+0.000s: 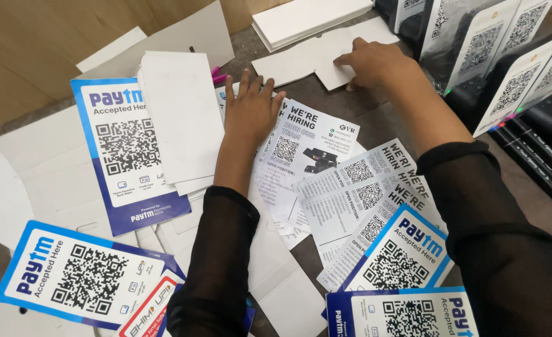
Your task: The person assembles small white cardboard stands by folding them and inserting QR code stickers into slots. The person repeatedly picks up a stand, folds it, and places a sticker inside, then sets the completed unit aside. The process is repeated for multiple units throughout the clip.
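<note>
Blue-bordered code cards [126, 150], perhaps markers [532, 150]

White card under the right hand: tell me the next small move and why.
Probably pinch the white card and lift it toward you. The right hand lies flat with fingertips on the card's notched edge and nothing in its grip, and the card lies loose on the table beside a stack of white sheets. The left hand lies flat on the leaflets.
</note>
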